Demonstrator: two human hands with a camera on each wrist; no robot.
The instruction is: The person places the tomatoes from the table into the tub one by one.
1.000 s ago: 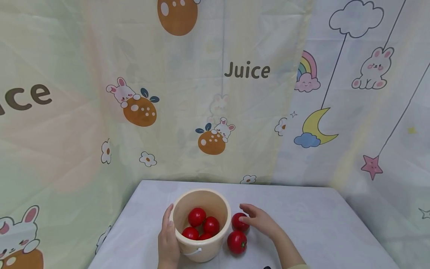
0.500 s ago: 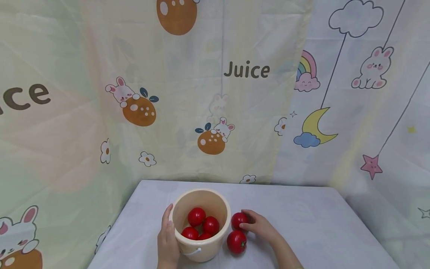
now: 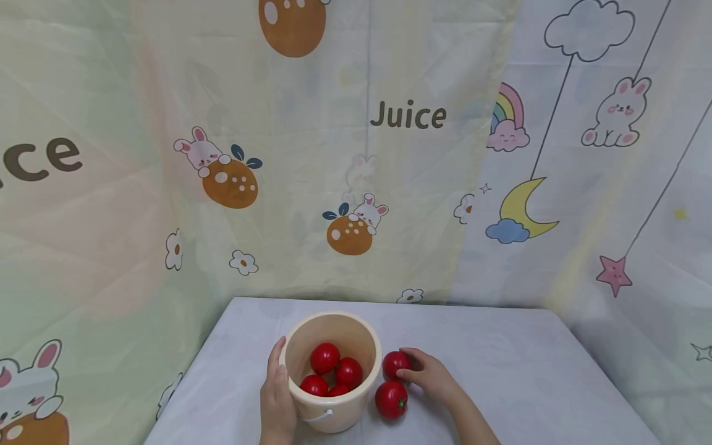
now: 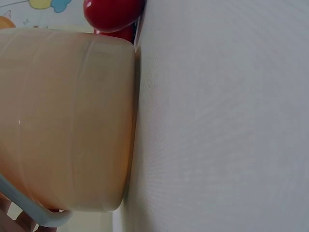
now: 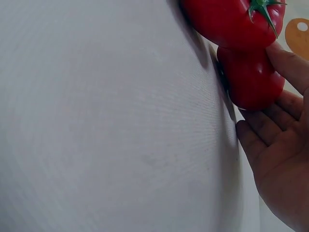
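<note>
A cream bucket [image 3: 334,411] stands upright on the table, with several red tomatoes [image 3: 325,358] inside. My left hand [image 3: 278,395] holds the bucket's left side, fingers and thumb spread along the wall just under the rim. In the left wrist view only some fingers [image 4: 24,223] show, beside the pale handle [image 4: 34,208]. Right of the bucket, my right hand [image 3: 431,374] grips a tomato [image 3: 394,364] between thumb and fingers. Another tomato [image 3: 391,400] lies just nearer to me; its green stem [image 5: 263,7] shows in the right wrist view.
The white table [image 3: 500,358] extends to the right and behind the bucket. Printed curtains [image 3: 300,266] with rabbits and fruit hang along its back and sides.
My right hand has come down onto the farther tomato, and its fingers have closed around it. The left hand and the bucket have stayed in place.
</note>
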